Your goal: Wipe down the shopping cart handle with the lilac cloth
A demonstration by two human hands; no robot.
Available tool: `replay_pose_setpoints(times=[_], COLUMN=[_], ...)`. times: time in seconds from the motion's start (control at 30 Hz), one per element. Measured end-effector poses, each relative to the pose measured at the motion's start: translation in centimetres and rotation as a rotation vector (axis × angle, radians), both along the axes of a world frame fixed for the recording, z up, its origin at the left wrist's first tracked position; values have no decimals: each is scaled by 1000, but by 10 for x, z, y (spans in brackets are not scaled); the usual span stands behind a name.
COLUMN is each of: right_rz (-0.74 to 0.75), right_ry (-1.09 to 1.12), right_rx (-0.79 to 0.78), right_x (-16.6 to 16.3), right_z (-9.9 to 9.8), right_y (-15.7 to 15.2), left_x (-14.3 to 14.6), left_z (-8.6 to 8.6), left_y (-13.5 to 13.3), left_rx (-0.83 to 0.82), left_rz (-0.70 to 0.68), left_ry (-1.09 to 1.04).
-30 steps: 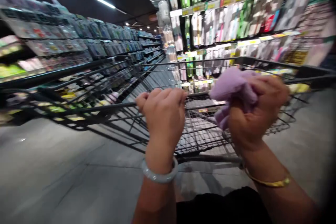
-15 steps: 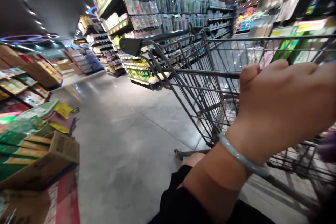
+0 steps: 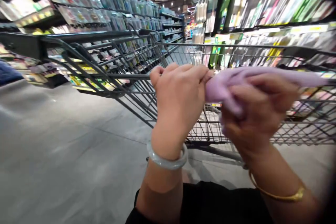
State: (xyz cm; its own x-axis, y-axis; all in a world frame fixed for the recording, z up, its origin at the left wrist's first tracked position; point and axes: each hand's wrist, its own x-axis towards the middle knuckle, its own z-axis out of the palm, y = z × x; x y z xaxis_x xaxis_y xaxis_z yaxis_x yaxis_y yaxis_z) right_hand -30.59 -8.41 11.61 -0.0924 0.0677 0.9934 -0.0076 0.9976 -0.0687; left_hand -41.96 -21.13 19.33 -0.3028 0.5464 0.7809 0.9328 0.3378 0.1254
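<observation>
Purple cloth [image 3: 218,86] observed in head view at the near rail [image 3: 126,76] of a shopping cart [image 3: 91,37], bunched in the right hand [image 3: 262,112], fingers curled closed upon it. Left hand [image 3: 180,94], wearing a pale bangle [image 3: 168,161], sits just beside the cloth, fingers wrapped over the rail. Stocked shelves [image 3: 172,24] stand beyond the cart

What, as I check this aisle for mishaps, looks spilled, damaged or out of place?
Nothing stands out: the cart looks upright, the left hand grips its rail, the right hand holds bunched cloth. Blurred goods could hide damage.
</observation>
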Motion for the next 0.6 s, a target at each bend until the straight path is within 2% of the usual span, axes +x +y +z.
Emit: replay_pose_setpoints(times=[0.1,0.23,0.3,0.37,0.5,0.6], right_rz=[-128,-197,-194,-163,-137,-162], right_ry=[6,147,144,52,-121,-1], right_rx=[104,-34,-82,-82,108,37], right_x=[-1,7,4,-2,-6,5], right_z=[-2,5,10,9,-6,-10], right_y=[7,16,9,-1,-1,16], left_x=[-1,-2,-3,-3,-8,-10], left_z=[2,2,2,2,2,0], left_y=[0,1,3,4,6,8], left_rx=[-16,-12,6,18,38,96], left_rz=[-1,2,-4,-9,-6,9], left_ry=[10,30,46,58,91,121])
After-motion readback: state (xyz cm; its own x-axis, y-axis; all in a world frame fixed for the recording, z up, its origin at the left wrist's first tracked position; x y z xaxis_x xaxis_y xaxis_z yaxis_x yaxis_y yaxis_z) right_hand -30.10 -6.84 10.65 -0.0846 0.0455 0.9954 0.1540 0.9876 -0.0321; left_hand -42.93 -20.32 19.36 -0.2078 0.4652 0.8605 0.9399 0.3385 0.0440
